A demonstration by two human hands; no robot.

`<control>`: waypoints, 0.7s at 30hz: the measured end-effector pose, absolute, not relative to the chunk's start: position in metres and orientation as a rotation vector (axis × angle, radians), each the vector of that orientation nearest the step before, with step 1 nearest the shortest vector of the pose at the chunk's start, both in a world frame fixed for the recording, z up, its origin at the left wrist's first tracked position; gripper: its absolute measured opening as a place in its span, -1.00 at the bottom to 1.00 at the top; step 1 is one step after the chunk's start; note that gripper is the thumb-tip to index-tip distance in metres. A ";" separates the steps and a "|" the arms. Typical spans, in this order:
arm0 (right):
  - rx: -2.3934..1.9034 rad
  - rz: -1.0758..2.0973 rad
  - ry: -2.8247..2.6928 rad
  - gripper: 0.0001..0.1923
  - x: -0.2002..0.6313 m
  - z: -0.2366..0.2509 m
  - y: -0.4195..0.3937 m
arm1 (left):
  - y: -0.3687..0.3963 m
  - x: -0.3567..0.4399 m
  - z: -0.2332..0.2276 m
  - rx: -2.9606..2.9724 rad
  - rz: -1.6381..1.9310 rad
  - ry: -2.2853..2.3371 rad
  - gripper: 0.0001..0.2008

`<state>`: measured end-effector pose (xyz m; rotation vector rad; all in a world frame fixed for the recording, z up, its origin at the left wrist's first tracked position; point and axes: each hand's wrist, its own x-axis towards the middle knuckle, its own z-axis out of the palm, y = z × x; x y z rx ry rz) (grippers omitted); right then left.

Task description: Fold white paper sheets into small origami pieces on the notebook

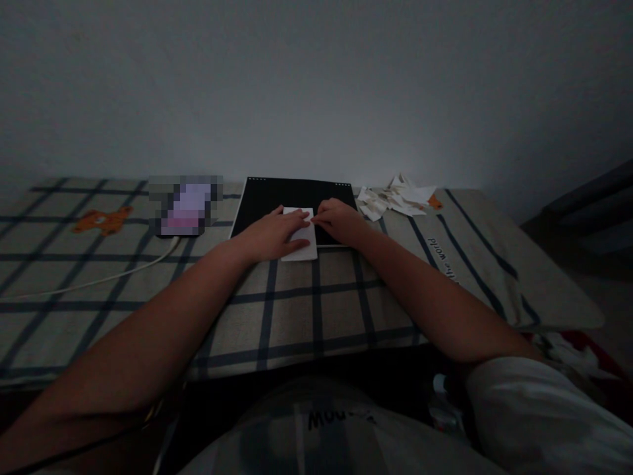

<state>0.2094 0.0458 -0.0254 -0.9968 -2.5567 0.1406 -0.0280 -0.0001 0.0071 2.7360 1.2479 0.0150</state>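
A small white rectangle of paper (299,254), seemingly folded, lies over the front edge of a black notebook (291,191). My left hand (271,234) rests flat across the paper with its fingers spread, pressing from the left. At the paper's right edge, my right hand (340,221) has its thumb and fingers drawn together in a pinch. Its fingertips touch that edge, though what lies between them is partly hidden. Below the hands, the paper's near end sticks out past the notebook onto the checked tablecloth (297,323).
Torn white paper scraps (395,198) lie in a pile right of the notebook. On the left are a phone (188,208) with a white cable (133,269) and an orange bear print (103,221). A wall (316,92) stands behind the table. A bottle (442,402) is below the front edge.
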 end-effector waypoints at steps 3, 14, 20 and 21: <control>-1.068 0.112 -2.553 -0.70 0.210 -0.025 0.047 | -0.002 -0.027 0.009 2.745 0.000 1.206 -0.39; -1.123 0.043 -2.521 -0.70 0.211 -0.027 0.048 | -0.005 -0.025 0.010 2.711 0.016 1.200 -0.45; -1.114 0.029 -2.559 -0.73 0.206 -0.019 0.037 | -0.004 -0.023 0.006 2.733 0.030 1.299 -0.45; -1.110 0.022 -2.566 -0.73 0.205 -0.018 0.035 | -0.003 -0.023 0.005 2.735 0.036 1.316 -0.45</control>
